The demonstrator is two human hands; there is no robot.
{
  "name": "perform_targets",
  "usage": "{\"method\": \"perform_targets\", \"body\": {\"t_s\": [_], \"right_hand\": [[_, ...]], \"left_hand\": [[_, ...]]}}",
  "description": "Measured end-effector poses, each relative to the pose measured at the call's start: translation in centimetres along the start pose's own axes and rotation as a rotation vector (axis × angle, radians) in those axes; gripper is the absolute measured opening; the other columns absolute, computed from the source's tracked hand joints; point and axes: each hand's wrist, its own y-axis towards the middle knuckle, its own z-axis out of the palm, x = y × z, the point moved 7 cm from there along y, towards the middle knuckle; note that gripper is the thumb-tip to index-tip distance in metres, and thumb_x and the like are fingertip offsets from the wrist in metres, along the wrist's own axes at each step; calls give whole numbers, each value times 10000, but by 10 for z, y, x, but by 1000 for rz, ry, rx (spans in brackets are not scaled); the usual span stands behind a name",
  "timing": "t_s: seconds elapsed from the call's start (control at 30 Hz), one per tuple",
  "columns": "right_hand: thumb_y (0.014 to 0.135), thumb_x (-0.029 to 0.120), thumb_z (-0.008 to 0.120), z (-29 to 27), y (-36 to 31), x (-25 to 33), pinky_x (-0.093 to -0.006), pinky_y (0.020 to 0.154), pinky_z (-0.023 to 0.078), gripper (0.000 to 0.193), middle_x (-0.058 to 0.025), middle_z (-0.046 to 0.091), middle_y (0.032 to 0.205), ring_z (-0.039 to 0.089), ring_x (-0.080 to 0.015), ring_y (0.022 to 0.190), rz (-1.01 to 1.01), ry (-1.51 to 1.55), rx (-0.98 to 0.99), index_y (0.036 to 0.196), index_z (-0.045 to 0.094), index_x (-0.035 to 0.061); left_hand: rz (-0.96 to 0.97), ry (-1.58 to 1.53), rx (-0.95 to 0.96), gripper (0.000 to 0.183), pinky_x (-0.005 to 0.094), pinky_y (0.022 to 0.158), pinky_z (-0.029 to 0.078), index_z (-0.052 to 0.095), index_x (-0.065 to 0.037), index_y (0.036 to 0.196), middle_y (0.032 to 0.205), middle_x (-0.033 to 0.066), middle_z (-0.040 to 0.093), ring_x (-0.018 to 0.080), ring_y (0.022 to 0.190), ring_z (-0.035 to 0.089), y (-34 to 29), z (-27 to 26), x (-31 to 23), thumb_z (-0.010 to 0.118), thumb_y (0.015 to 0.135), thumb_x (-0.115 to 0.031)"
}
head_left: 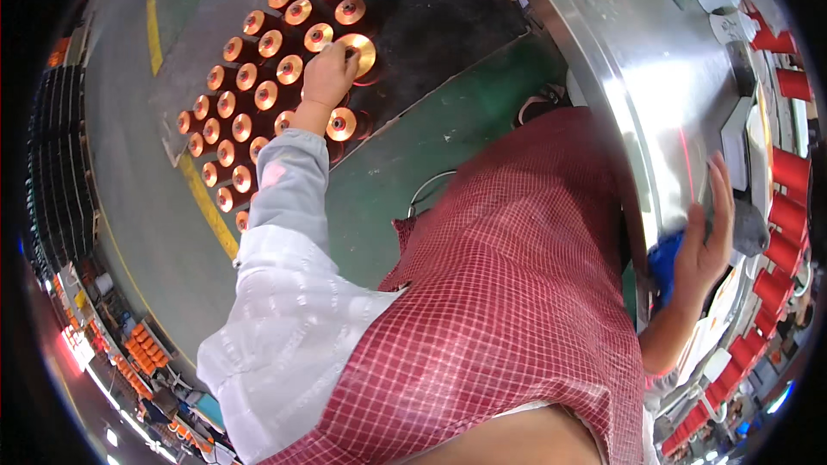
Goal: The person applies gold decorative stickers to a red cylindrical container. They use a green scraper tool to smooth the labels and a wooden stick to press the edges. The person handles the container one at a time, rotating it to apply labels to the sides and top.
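Note:
My left hand (325,79) reaches out to the floor at the far left. Its fingers are closed at the middle of a gold-topped round spool (365,53), which looks larger and nearer than those around it. Several similar spools (266,95), with shiny gold discs on top and dark red bodies, stand in rows beside it on a dark mat. At the right, my right hand (708,245) has its fingers stretched out by the edge of a metal table (633,60). A blue object (663,269) lies beside that palm, partly hidden; I cannot tell its kind.
The dark mat (431,21) covers part of the green floor (465,129). Several red spools (790,168) line the table's far right side. A grey lump (749,228) is near my right hand. Yellow lines (207,202) mark the floor. Black stacked racks (60,155) stand far left.

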Motion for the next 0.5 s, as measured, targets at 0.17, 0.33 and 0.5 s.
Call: {"method": "perform_targets", "body": {"t_s": [0.17,0.33,0.5], "right_hand": [[1005,39,409,-39,-16,-42,-330,911,499,316,-178,437,1455,453,-281,1317,264,-45,-117,1295,532,13],[1010,36,402,-79,-35,-72,-316,889,518,274,-162,411,1476,461,-273,1311,351,-117,-209,1217,580,19],[953,-18,459,-123,-14,-103,-300,910,504,319,-129,522,1388,508,-225,1257,415,-471,-125,1241,591,23]], "left_hand": [[-422,39,187,335,507,755,506,607,-22,981,947,240,641,427,875,633,-16,118,101,589,887,-343],[-618,-13,161,328,462,813,523,615,-20,1054,1042,220,650,390,929,654,-35,186,153,556,897,-302],[-43,584,457,305,374,846,549,641,-85,1134,1114,119,647,311,992,653,-34,224,157,620,868,-233]]}}
